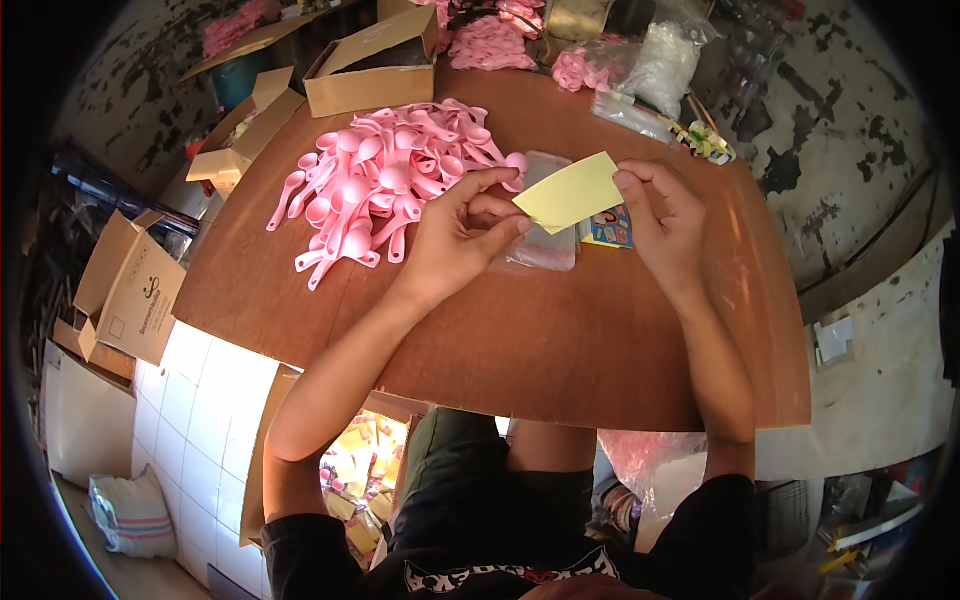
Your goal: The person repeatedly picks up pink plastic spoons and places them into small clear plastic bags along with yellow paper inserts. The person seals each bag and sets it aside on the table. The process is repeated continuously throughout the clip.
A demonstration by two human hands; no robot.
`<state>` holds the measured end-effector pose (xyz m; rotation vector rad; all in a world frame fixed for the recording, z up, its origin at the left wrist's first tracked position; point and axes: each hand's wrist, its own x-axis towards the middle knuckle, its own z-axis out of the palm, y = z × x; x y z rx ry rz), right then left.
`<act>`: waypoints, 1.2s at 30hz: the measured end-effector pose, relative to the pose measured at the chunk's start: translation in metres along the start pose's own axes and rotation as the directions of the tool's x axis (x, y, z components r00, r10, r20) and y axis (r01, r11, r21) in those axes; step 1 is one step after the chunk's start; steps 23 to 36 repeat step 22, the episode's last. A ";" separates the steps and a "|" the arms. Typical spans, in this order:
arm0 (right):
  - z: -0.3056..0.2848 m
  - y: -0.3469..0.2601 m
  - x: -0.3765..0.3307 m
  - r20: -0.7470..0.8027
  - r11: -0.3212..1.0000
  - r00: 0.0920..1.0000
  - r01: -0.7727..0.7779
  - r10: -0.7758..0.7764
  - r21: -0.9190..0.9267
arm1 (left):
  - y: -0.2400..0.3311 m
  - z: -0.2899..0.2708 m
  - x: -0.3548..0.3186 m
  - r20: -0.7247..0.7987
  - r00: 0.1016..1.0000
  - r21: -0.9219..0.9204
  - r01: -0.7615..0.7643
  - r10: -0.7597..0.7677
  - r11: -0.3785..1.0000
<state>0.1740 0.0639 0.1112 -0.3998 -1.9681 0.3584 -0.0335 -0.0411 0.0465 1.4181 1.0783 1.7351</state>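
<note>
Between my two hands, above the brown table, a pale yellow paper card point(568, 193) is held tilted. My left hand point(463, 232) pinches its lower left corner between thumb and fingers. At the card's right end, my right hand point(660, 215) grips the edge with thumb and forefinger. Beneath the card lies a stack of clear plastic bags point(545, 252), partly covered by it. A blue printed card point(612, 232) peeks out beside the bags, under the right hand. Left of my left hand spreads a large heap of pink plastic measuring spoons point(390, 165).
The brown table point(480, 345) curves around me. An open cardboard box point(372, 72) stands at its far left edge, with more boxes point(145, 285) beyond. Bagged white items point(665, 68) and pink bundles point(495, 42) sit at the back. Below the table, a box holds several yellow packets point(362, 460).
</note>
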 end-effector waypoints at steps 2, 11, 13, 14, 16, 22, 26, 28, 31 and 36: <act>-0.002 0.004 -0.001 0.040 1.000 0.999 -0.002 0.002 -0.002 | 0.000 0.000 0.000 0.016 1.000 0.036 -0.004 0.003 0.999; 0.001 0.005 -0.003 -0.059 0.997 0.996 -0.063 0.066 0.049 | -0.003 0.003 -0.001 0.025 0.998 0.042 -0.051 0.050 0.998; 0.001 0.003 -0.003 -0.055 0.995 0.995 -0.085 0.088 0.059 | -0.004 0.002 -0.002 0.017 0.999 0.017 -0.049 0.048 0.999; 0.000 0.001 -0.004 -0.016 0.995 0.995 -0.095 0.096 0.042 | -0.004 0.002 -0.001 0.017 0.999 0.018 -0.048 0.048 0.999; 0.000 0.002 -0.004 0.021 0.994 0.994 -0.105 0.105 0.024 | -0.003 0.001 -0.001 0.009 0.999 -0.004 -0.038 0.038 0.999; 0.002 0.007 -0.008 0.055 0.969 0.977 -0.211 0.205 0.132 | 0.000 0.001 -0.002 0.061 0.998 0.086 -0.017 0.012 0.996; 0.002 0.007 -0.008 0.055 0.969 0.977 -0.211 0.205 0.132 | 0.000 0.001 -0.002 0.061 0.998 0.086 -0.017 0.012 0.996; 0.002 0.007 -0.008 0.055 0.969 0.977 -0.211 0.205 0.132 | 0.000 0.001 -0.002 0.061 0.998 0.086 -0.017 0.012 0.996; 0.002 0.007 -0.008 0.055 0.969 0.977 -0.211 0.205 0.132 | 0.000 0.001 -0.002 0.061 0.998 0.086 -0.017 0.012 0.996; 0.002 0.007 -0.008 0.055 0.969 0.977 -0.211 0.205 0.132 | 0.000 0.001 -0.002 0.061 0.998 0.086 -0.017 0.012 0.996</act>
